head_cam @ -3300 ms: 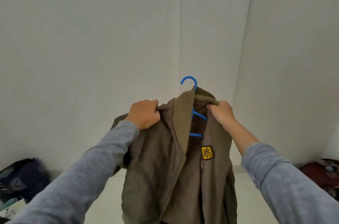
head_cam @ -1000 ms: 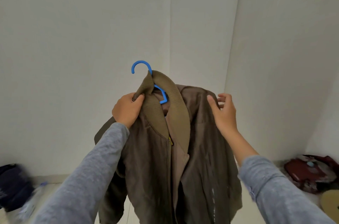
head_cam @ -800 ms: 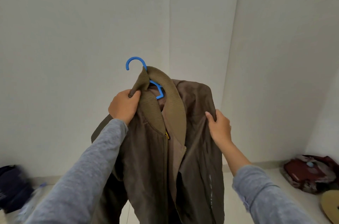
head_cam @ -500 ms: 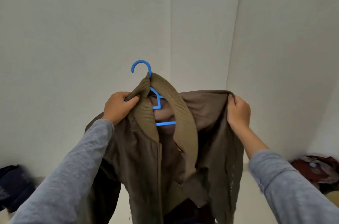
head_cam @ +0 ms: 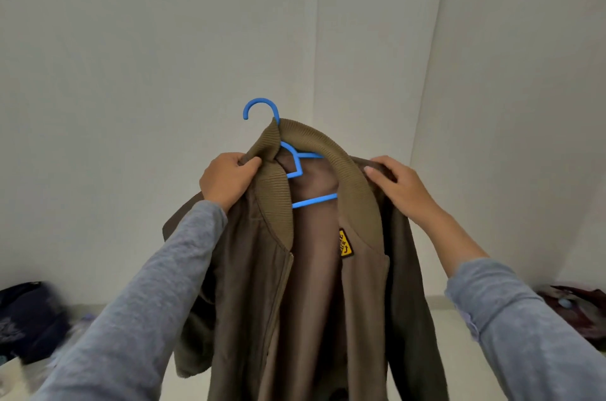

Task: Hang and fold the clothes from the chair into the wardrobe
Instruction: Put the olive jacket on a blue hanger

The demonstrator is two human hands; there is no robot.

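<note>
Light: soft and even across the pale walls [head_cam: 147,56].
Shadows: deep inside the open jacket [head_cam: 314,285].
Blur: dark bundle [head_cam: 29,318] at lower left smeared.
Edges: grey sleeves [head_cam: 137,312] stretch wide.

- Plain pale grey-white walls [head_cam: 131,72] fill the background and meet in a vertical corner seam.
- A pale smooth floor [head_cam: 454,345] runs along their foot.
- A dark navy fabric heap [head_cam: 29,318], blurred, lies on the floor at lower left.
- A dark maroon bundle [head_cam: 577,305] lies at lower right, beside the wall.

I face a corner of pale walls [head_cam: 131,72]. A dark blue heap [head_cam: 29,315] lies left, a red heap [head_cam: 577,312] right.
</note>
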